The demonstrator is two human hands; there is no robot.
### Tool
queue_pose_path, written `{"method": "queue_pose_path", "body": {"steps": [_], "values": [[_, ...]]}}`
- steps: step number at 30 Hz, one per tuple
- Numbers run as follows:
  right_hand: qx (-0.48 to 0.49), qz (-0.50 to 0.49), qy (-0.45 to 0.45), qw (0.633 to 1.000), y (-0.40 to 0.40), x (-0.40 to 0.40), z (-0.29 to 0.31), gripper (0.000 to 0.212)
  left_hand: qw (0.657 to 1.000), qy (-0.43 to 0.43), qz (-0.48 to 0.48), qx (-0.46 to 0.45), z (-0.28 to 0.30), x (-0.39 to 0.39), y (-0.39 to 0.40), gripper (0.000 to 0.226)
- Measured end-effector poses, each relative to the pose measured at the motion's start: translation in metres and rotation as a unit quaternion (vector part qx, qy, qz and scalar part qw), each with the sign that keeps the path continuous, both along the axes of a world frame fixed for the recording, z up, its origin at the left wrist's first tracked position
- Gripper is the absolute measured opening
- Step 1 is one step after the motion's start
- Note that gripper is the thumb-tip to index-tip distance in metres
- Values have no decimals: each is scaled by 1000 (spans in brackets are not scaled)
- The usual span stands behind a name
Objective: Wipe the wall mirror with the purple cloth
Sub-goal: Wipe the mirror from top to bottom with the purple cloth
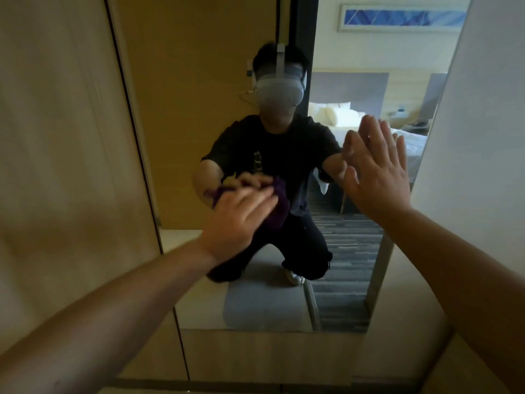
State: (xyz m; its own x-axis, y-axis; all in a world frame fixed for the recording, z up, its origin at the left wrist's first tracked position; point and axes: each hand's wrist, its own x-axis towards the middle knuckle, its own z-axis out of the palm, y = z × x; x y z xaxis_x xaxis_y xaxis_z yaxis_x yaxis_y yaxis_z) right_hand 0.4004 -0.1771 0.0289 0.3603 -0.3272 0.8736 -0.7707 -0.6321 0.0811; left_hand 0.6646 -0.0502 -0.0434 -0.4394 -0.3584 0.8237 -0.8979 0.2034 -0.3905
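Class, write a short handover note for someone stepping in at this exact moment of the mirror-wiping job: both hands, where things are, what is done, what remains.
Left hand: pressing the purple cloth flat against the wall mirror, around its middle height.
Right hand: open, empty, palm flat on the glass near the mirror's right edge, apparently as a brace.
Done: wiping is under way; how much glass is already clean cannot be told.
Left: cover the rest of the mirror, including the part under the right hand.
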Motion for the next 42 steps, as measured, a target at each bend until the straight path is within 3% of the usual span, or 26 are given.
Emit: {"method": "queue_pose_path", "body": {"steps": [6, 9, 12, 17, 19, 23, 26, 31, 37, 39, 42], "values": [[-14, -11, 7, 1000, -10, -1, -7, 56, 988, -17, 15, -155, 161, -41, -42, 42], [-34, -9, 9, 999, -21, -5, -9, 55, 988, -38, 71, -132, 176, -56, -67, 46], [-83, 27, -5, 996, -31, -8, -13, 57, 986, -60, 107, -114, 143, -58, -75, 51], [-129, 48, -41, 990, -40, -1, -17, 62, 988, -69, 66, -119, 52, -60, -72, 48], [-115, 41, -52, 991, -38, 2, -18, 56, 991, -84, 69, -74, -6, -57, -68, 50], [-65, 19, -24, 997, -28, -2, -13, 55, 972, -202, 119, 34, -133, -45, -51, 61], [-30, 20, 4, 999, -18, -10, -8, 52, 970, -188, 126, 92, -159, -45, -41, 63], [-5, 2, -1, 1000, -10, -44, -9, 49, 985, -110, 39, 130, -104, -57, -27, 41], [44, -48, 33, 997, -22, -78, -25, 63, 999, 5, -23, -33, 41, -83, -48, 41], [47, -47, 33, 997, -21, -78, -27, 65, 995, 19, -23, -96, 98, -95, -63, 38], [47, -32, 28, 998, -23, -77, -29, 65, 988, 4, 2, -151, 169, -115, -85, 50]]}}
